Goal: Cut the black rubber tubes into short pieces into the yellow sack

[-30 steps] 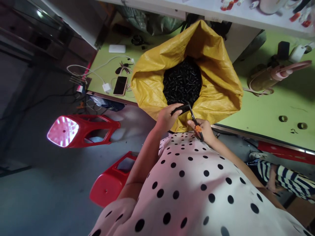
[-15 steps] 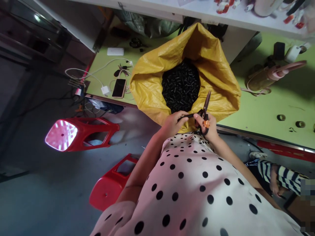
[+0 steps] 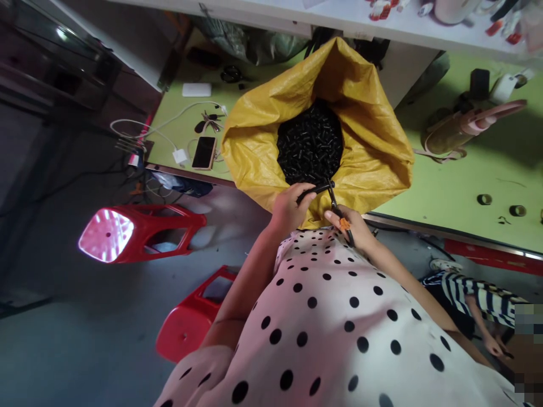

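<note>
Head view shows my left hand point(image 3: 288, 208) with its grip closed around a thin black rod point(image 3: 314, 189), held level just above my chest. My right hand point(image 3: 354, 228) has its grip closed on the scissors point(image 3: 335, 208), whose blades meet the rod's far end. Just beyond both grips, a yellow sack point(image 3: 373, 152) of black pieces point(image 3: 309, 141) sits on the green counter point(image 3: 458, 186).

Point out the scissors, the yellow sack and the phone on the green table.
scissors point(image 3: 334, 204): head view, on the dark blades just above the right hand.
yellow sack point(image 3: 375, 150): head view, on its folded-back right wall.
phone point(image 3: 204, 152): head view, on the middle of its dark screen.
</note>
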`<state>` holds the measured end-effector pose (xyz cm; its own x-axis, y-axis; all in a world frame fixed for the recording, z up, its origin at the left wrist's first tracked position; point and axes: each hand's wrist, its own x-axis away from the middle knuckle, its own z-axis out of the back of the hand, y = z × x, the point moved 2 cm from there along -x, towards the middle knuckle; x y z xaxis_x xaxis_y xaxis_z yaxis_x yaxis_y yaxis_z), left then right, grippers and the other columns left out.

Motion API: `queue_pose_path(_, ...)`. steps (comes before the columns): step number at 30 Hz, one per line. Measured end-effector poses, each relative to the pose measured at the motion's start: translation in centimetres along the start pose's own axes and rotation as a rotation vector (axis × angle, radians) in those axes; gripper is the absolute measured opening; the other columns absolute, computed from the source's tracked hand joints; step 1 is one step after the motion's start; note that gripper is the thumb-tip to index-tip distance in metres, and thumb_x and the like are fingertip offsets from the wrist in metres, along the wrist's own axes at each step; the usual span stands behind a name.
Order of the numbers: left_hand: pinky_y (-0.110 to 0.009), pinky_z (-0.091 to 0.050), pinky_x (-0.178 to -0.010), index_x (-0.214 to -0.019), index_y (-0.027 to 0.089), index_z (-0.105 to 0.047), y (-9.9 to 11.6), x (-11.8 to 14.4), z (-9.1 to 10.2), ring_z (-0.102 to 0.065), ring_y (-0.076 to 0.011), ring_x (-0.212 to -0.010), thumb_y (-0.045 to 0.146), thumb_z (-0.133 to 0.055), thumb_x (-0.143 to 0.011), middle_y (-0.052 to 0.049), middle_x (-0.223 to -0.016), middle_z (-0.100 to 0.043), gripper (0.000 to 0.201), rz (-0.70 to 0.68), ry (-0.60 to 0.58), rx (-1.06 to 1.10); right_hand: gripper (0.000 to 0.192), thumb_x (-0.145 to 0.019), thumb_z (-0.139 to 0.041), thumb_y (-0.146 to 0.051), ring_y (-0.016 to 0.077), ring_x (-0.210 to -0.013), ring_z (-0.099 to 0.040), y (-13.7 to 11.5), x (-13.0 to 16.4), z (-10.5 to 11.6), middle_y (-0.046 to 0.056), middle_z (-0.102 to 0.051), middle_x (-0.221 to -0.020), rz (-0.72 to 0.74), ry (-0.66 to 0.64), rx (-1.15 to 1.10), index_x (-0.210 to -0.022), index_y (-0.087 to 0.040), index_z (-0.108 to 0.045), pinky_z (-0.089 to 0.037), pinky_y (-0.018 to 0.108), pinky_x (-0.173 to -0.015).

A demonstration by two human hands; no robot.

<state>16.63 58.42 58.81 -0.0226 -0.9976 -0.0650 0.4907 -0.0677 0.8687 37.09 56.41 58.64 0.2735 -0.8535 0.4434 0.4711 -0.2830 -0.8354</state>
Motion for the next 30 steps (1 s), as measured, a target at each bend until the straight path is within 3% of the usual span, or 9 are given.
queue_pose_path(8,-0.037,-0.062,-0.101,-0.112,0.023,-0.08,0.0,0.2,0.0,-0.078,-0.0229,-0.108,0.029,-0.065,-0.1,-0.006,-0.116,-0.084,0.02,0.029,0.048,-0.026,0.071,-0.083,-0.066,-0.091,0.0155,-0.064,-0.042,-0.3,0.1,-0.1,-0.002,-0.046,-0.065,0.016,-0.004,0.018,-0.071,-0.024,-0.045,-0.032,0.031,-0.06)
queue_pose_path(15,-0.036,-0.061,-0.102,-0.112,0.022,-0.081,-0.5,-0.3,0.1,-0.078,-0.0229,-0.11,0.026,-0.065,-0.1,-0.007,-0.116,-0.084,0.02,0.006,0.005,-0.033,0.078,-0.084,-0.054,-0.098,0.0159,-0.059,-0.043,0.2,-0.5,-1.0,0.001,-0.048,-0.058,0.043,0.006,-0.009,-0.061,-0.025,-0.044,-0.033,0.032,-0.058)
queue_pose_path(22,-0.037,-0.062,-0.1,-0.111,0.022,-0.081,-1.7,-0.4,0.2,-0.079,-0.0232,-0.108,0.028,-0.066,-0.098,-0.006,-0.115,-0.085,0.02,0.096,0.008,-0.004,0.08,-0.079,-0.061,-0.098,0.0135,-0.058,-0.034,0.7,-1.2,-1.4,-0.001,-0.037,-0.055,0.073,0.051,0.047,-0.057,-0.024,-0.04,-0.026,0.032,-0.055)
queue_pose_path(26,-0.038,-0.061,-0.103,-0.112,0.022,-0.081,-1.8,-0.5,0.7,-0.079,-0.0232,-0.109,0.026,-0.066,-0.098,-0.006,-0.117,-0.085,0.021,0.111,0.015,0.005,0.077,-0.08,-0.066,-0.093,0.013,-0.057,-0.034,0.7,-0.9,-1.8,-0.002,-0.038,-0.056,0.067,0.099,-0.028,-0.057,-0.024,-0.04,-0.027,0.032,-0.054)
queue_pose_path(28,-0.038,-0.061,-0.103,-0.111,0.022,-0.082,-1.4,-0.4,0.7,-0.078,-0.0236,-0.109,0.025,-0.067,-0.097,-0.006,-0.116,-0.085,0.02,0.087,-0.028,0.009,0.073,-0.083,-0.068,-0.089,0.0139,-0.057,-0.038,0.4,-0.8,-1.7,0.0,-0.044,-0.057,0.068,0.153,-0.109,-0.06,-0.024,-0.044,-0.03,0.032,-0.054)
queue_pose_path(30,-0.038,-0.061,-0.102,-0.109,0.023,-0.082,-0.7,-0.2,0.2,-0.079,-0.0234,-0.107,0.025,-0.069,-0.097,-0.006,-0.114,-0.085,0.018,0.032,-0.15,0.031,0.068,-0.083,-0.071,-0.085,0.015,-0.057,-0.044,-0.2,-1.0,-1.3,0.001,-0.051,-0.059,0.076,0.165,-0.204,-0.063,-0.024,-0.049,-0.036,0.032,-0.055)
